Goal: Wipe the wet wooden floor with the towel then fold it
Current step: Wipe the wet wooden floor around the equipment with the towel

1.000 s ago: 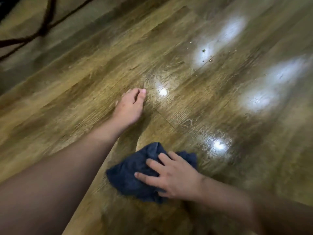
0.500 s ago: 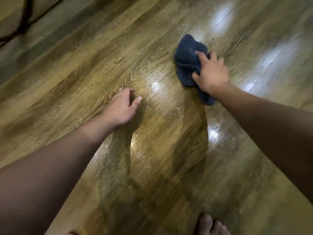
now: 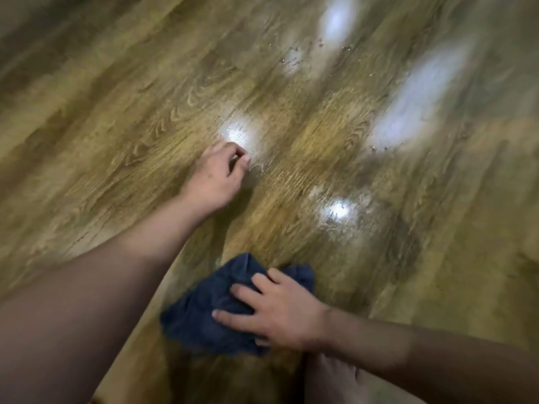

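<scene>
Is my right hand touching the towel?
Touching. The head view shows the right hand pressed on the bunched blue towel, fingers spread over it on the floor.

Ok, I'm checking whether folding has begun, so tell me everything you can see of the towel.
The towel is dark blue, soft-looking cloth, bunched into a crumpled wad with no neat fold. It lies on the wooden floor near the bottom middle of the view. The right hand rests on its right part, fingers spread and pressing it down. The left hand is apart from it, braced on the floor farther away.
</scene>
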The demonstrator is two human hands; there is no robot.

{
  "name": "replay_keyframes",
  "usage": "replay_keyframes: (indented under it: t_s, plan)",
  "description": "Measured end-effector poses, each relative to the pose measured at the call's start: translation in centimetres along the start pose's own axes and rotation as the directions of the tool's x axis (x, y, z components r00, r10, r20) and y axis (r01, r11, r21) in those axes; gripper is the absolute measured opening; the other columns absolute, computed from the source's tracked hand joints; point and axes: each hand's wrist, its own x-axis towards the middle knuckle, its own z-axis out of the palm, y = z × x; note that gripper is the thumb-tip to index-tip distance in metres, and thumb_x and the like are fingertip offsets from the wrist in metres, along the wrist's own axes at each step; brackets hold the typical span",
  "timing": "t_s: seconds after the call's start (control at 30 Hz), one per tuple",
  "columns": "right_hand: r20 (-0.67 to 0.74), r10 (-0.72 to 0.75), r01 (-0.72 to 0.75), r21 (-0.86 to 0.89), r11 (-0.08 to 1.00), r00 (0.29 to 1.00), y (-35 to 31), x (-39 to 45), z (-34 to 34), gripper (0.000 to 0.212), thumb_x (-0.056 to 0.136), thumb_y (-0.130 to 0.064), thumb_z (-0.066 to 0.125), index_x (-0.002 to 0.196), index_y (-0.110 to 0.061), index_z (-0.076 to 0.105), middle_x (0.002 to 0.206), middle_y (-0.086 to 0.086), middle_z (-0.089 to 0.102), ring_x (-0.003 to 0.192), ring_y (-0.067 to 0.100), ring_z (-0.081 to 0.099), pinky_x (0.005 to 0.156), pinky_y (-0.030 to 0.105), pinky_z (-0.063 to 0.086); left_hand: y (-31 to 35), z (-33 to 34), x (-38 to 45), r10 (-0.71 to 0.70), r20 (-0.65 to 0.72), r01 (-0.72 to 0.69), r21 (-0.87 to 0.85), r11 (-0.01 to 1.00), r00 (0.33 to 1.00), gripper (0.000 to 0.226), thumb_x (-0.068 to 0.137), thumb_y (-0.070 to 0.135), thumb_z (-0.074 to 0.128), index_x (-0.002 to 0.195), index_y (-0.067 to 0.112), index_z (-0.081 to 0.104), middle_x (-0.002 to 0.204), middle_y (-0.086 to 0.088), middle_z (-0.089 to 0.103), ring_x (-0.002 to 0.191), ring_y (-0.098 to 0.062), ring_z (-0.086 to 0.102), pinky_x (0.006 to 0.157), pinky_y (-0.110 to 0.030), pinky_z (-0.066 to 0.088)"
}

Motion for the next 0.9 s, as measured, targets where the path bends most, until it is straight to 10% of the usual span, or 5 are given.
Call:
replay_keyframes:
  t_s: [0.2, 0.43, 0.53, 0.8, 0.9]
  plan:
    - [-0.148, 0.485, -0.48, 0.074, 0.874, 0.862, 11.5, -6.4, -1.1, 0.081, 0.071, -0.042, 0.078, 0.145, -0.028, 0.048, 0.125, 0.018, 0.056, 0.1, 0.041, 0.057, 0.082, 0.05, 0.052, 0.8, 1.8, -1.3, 0.131, 0.19, -0.17, 0.206, 0.964, 0.973, 0.03, 0.099, 0.041, 0.045, 0.117, 0.02, 0.058, 0.12, -0.006, 0.058, 0.117, -0.028, 0.05, 0.1, -0.039, 0.039]
    - [-0.155, 0.986, -0.916, 0.382, 0.12, 0.064, 22.0, -13.3, -2.1, 0.07, 0.085, -0.039, 0.062, 0.149, -0.031, 0.034, 0.135, 0.014, 0.04, 0.121, 0.04, 0.044, 0.1, 0.052, 0.043, 1.3, 2.7, -2.2, 0.127, 0.287, -0.228, 0.352, 0.908, 0.949, 0.048, 0.097, 0.05, 0.041, 0.132, 0.018, 0.049, 0.144, -0.008, 0.045, 0.137, -0.028, 0.038, 0.116, -0.045, 0.026]
    - [-0.176, 0.983, -0.933, 0.36, 0.008, -0.06, 19.3, -10.5, -2.0, 0.07, 0.085, -0.039, 0.063, 0.149, -0.031, 0.035, 0.141, 0.016, 0.037, 0.124, 0.041, 0.04, 0.104, 0.053, 0.038, 3.0, 3.8, -2.7, 0.141, 0.269, -0.22, 0.292, 0.931, 0.953, 0.048, 0.098, 0.048, 0.039, 0.134, 0.019, 0.047, 0.147, -0.006, 0.042, 0.14, -0.028, 0.035, 0.118, -0.047, 0.026]
    - [-0.174, 0.702, -0.672, 0.204, 0.712, 0.69, 1.6, -4.1, 0.7, 0.083, 0.071, -0.045, 0.071, 0.147, -0.034, 0.042, 0.134, 0.013, 0.048, 0.101, 0.035, 0.048, 0.083, 0.048, 0.046, 6.1, 5.6, -1.8, 0.149, 0.088, -0.152, 0.025, 0.988, 0.985, 0.039, 0.1, 0.038, 0.043, 0.126, 0.01, 0.052, 0.122, -0.016, 0.059, 0.117, -0.036, 0.053, 0.1, -0.05, 0.042]
    - [-0.145, 0.529, -0.518, 0.109, 0.849, 0.836, 1.7, -5.6, 1.1, 0.079, 0.076, -0.05, 0.065, 0.15, -0.035, 0.039, 0.136, 0.01, 0.047, 0.097, 0.031, 0.047, 0.08, 0.044, 0.04, 5.7, 5.8, -1.7, 0.166, 0.144, -0.176, 0.06, 0.983, 0.976, 0.046, 0.097, 0.045, 0.037, 0.126, 0.013, 0.053, 0.124, -0.014, 0.06, 0.118, -0.035, 0.053, 0.1, -0.051, 0.042]
